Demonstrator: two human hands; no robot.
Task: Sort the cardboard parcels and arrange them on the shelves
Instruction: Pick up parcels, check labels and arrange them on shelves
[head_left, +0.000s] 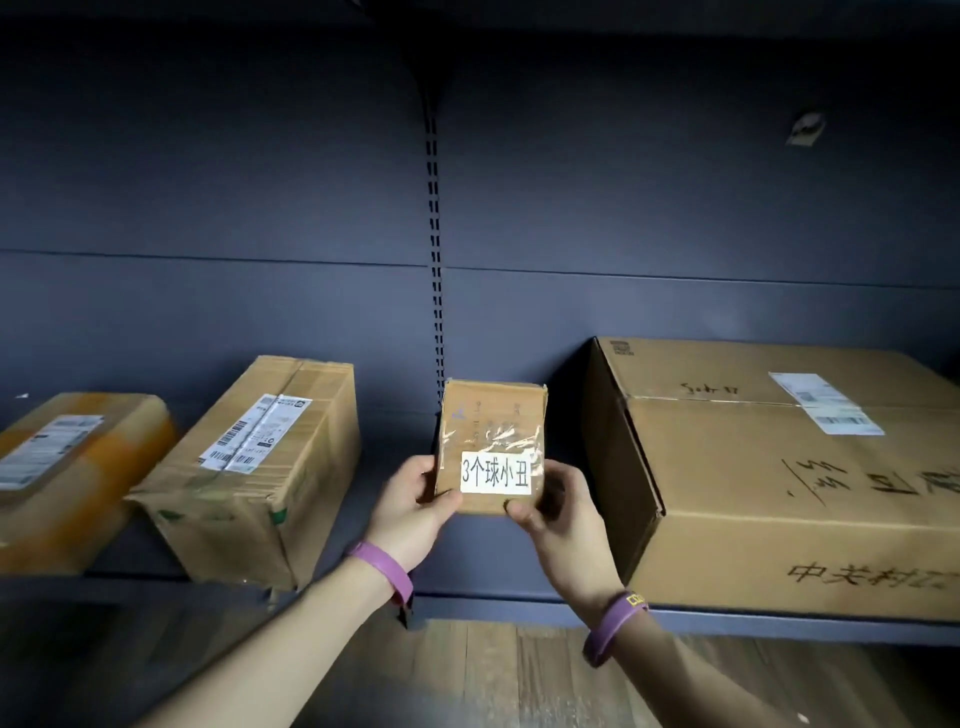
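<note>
left hand (410, 506) + right hand (553, 512): pinching small parcel (491, 441) | risk: loose near-edge pinch, slips short of shelf (519, 608)

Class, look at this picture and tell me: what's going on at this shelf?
A person grips a small cardboard parcel by its lower corners, the left hand on one side and the right hand on the other. It is held up before the gap on the shelf, between a medium parcel on the left and a large box on the right. An orange-taped parcel sits farthest left.
</note>
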